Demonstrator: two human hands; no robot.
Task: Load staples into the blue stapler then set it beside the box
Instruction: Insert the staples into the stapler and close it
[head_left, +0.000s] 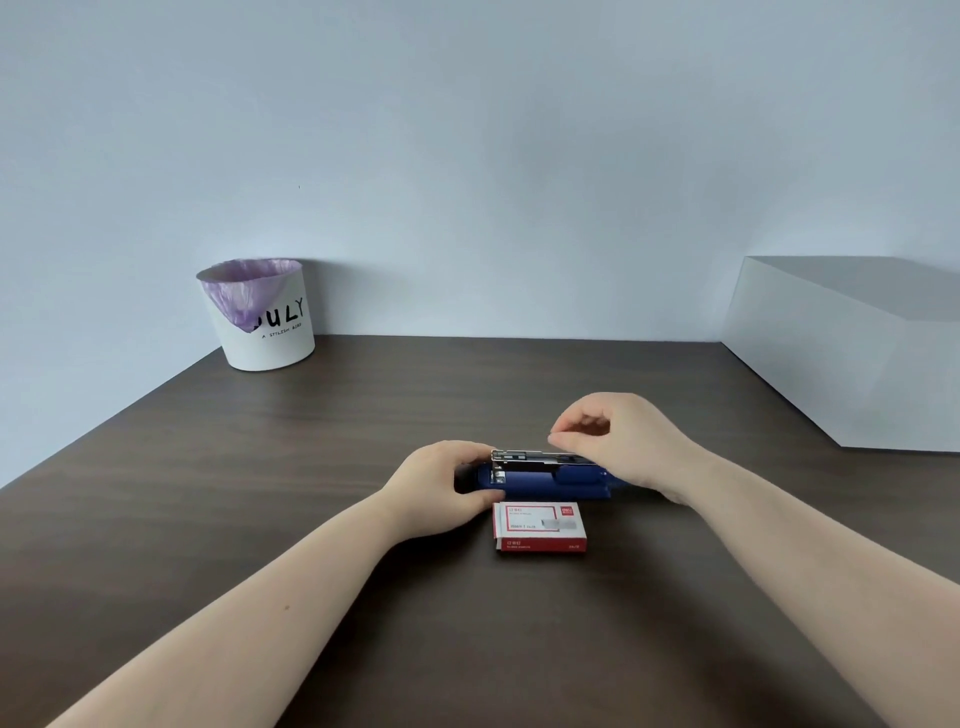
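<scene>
The blue stapler (550, 480) lies on the dark wooden table, opened, with its metal staple rail (530, 457) exposed along the top. My left hand (441, 486) grips the stapler's left end. My right hand (618, 441) hovers over the rail's right part, thumb and forefinger pinched on a thin strip of staples (558, 434) that is barely visible. A red and white staple box (540, 527) lies closed on the table just in front of the stapler, almost touching it.
A white bin (265, 317) with a purple liner stands at the back left of the dark table (311, 467). A large white block (852, 353) fills the back right corner. A pale wall stands behind.
</scene>
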